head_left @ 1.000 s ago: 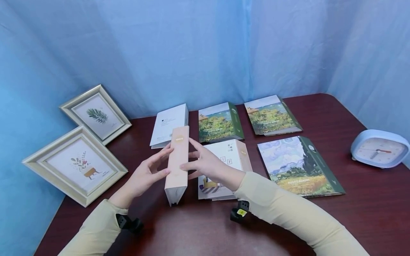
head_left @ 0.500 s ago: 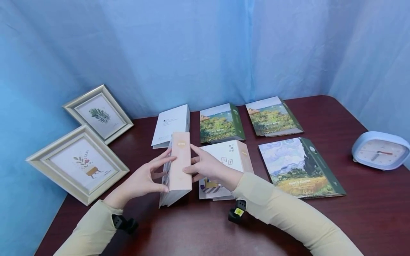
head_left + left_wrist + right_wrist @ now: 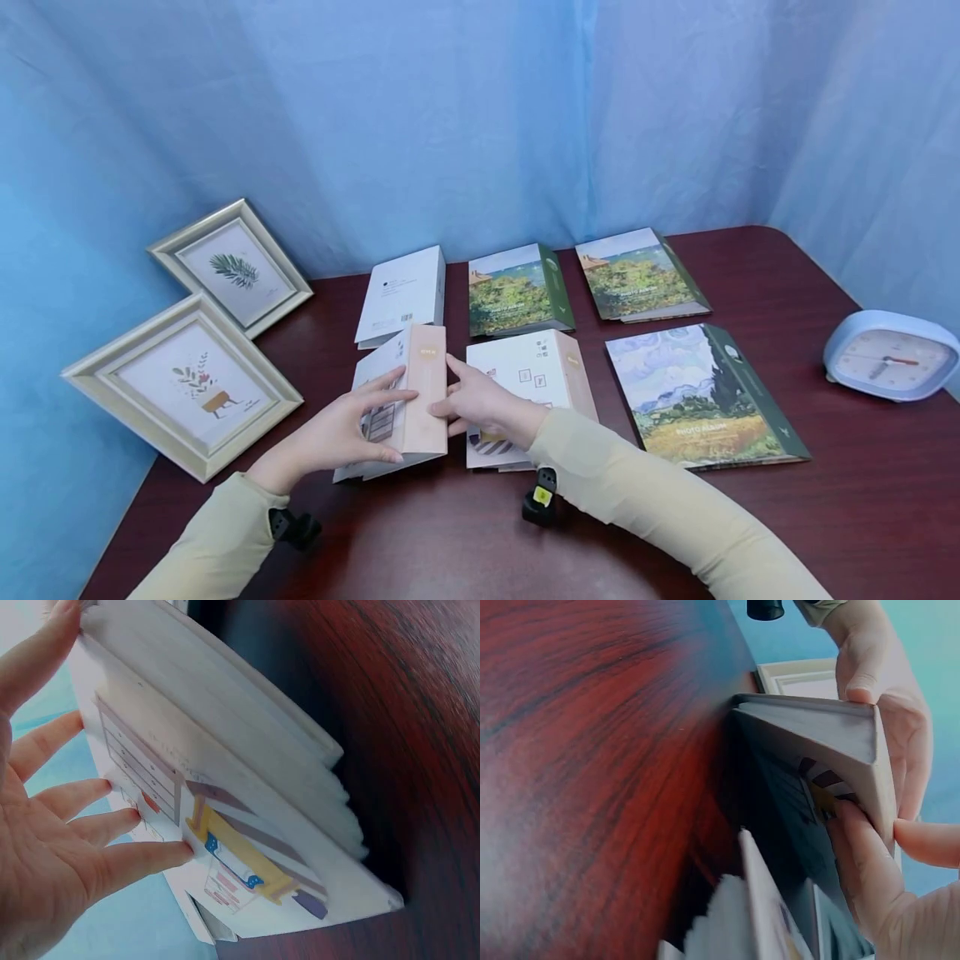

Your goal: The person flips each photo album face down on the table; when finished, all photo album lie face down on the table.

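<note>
A thick photo album (image 3: 427, 408) with a pale pink spine and a white illustrated cover leans to the left over the table, spine side up. My right hand (image 3: 487, 402) pinches it at the spine, thumb on the spine and fingers on the underside, as the right wrist view shows. With fingers spread and nearly straight, my left hand (image 3: 330, 433) touches the cover (image 3: 262, 795), its thumb near the spine's lower end. Just right of it lies a similar white album (image 3: 555, 379), partly hidden by my right hand.
Behind lie a white album (image 3: 401, 287) and two green landscape albums (image 3: 506, 292), (image 3: 637, 275). A wheat-field album (image 3: 690, 400) lies right. Two silver picture frames (image 3: 183, 387), (image 3: 232, 267) stand left, a blue clock (image 3: 888, 350) far right. The table (image 3: 465, 533) is dark red wood.
The held album has tilted from upright on its page edges down to the left, bringing its white cover into view. Both hands have kept their places along it, the left fingers spreading over the cover.
</note>
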`<state>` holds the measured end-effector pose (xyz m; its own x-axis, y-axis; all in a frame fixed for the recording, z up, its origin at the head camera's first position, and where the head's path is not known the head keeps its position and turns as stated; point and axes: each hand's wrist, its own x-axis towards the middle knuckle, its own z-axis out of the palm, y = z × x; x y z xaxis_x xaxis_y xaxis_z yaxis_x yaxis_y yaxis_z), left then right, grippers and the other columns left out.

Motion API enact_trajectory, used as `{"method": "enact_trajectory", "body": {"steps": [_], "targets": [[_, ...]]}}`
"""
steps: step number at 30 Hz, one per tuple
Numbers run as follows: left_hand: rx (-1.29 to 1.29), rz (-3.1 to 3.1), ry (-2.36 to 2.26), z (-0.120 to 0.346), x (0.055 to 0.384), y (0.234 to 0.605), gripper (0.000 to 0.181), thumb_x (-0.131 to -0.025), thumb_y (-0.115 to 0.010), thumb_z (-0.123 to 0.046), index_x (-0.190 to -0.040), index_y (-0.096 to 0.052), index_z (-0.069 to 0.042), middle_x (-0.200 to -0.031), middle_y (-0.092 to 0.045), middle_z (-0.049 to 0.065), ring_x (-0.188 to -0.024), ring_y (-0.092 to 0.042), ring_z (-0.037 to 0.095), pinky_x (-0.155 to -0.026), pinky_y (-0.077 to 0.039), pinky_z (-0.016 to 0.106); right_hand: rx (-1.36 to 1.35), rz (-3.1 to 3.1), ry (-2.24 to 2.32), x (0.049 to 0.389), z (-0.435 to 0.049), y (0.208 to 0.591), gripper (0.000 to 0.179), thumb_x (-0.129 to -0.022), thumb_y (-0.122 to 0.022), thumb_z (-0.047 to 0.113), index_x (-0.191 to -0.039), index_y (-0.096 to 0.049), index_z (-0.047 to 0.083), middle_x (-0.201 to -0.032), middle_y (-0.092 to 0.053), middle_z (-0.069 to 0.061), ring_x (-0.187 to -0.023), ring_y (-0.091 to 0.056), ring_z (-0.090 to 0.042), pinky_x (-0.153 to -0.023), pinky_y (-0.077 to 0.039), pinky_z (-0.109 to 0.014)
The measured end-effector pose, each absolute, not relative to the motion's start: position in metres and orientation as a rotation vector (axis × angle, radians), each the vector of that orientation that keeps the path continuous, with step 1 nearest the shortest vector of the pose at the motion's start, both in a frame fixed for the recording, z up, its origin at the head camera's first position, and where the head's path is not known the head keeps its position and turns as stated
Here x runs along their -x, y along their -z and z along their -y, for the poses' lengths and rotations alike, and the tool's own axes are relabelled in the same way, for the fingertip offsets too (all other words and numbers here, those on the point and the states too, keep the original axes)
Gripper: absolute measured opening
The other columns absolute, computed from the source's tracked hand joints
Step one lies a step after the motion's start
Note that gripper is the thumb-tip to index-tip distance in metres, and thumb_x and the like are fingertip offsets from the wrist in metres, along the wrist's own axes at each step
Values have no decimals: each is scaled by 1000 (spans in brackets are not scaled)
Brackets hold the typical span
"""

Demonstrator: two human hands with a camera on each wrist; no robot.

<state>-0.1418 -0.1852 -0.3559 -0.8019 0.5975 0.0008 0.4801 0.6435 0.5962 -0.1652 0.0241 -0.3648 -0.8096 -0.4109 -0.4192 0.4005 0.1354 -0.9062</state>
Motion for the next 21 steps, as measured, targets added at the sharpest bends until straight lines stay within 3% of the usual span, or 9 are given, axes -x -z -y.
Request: {"method": "enact_trajectory", "body": {"steps": [9, 21], "targets": [[-895, -2704, -756, 190, 142, 357, 72, -67, -86, -24, -131, -57, -12, -152, -31, 16, -137, -29, 42, -103, -34, 58, -7, -1842, 1714, 167, -16, 374, 83, -90, -57, -4, -154, -5, 13, -121, -57, -23, -93, -67, -30, -69, -58, -37], [-936, -2714, -648, 190, 146, 359, 64, -67, -86, -26, -126, -63, -13, -150, -36, 18, -136, -35, 40, -103, -34, 59, -14, -1891, 1724, 165, -10, 382, 80, -89, -58, -6, -153, -12, 7, -107, -62, -24, -89, -68, -33, -67, -58, -37]]}}
